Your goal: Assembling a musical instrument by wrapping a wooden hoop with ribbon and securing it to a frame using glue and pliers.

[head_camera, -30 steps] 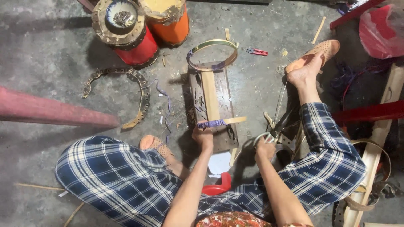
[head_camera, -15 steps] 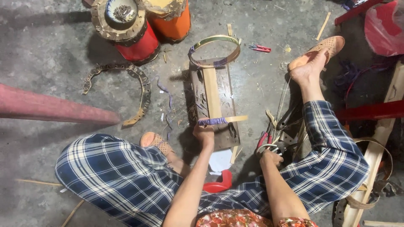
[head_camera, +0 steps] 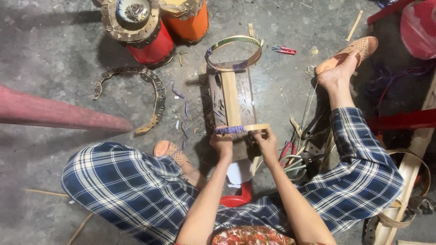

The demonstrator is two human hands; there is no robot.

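Note:
I sit on a concrete floor with a dark wooden block [head_camera: 247,90] between my legs. On it lies a bamboo frame: a flat strip [head_camera: 230,102] running away from me to a bent hoop [head_camera: 234,52], with a short cross strip [head_camera: 255,128] near me. Purple binding [head_camera: 229,130] wraps the joint. My left hand [head_camera: 221,143] pinches the joint at the purple binding. My right hand [head_camera: 265,141] grips the cross strip just to the right of it.
A red drum [head_camera: 150,43] and an orange drum [head_camera: 188,22] stand at the back. A curved woven band [head_camera: 154,93] lies left of the block. Small red snips [head_camera: 284,50] lie beyond the hoop. Pliers and wire [head_camera: 295,156] sit by my right leg.
My right hand has come up from the tools and wire by my right leg onto the cross strip. My left hand has stayed on the bound joint.

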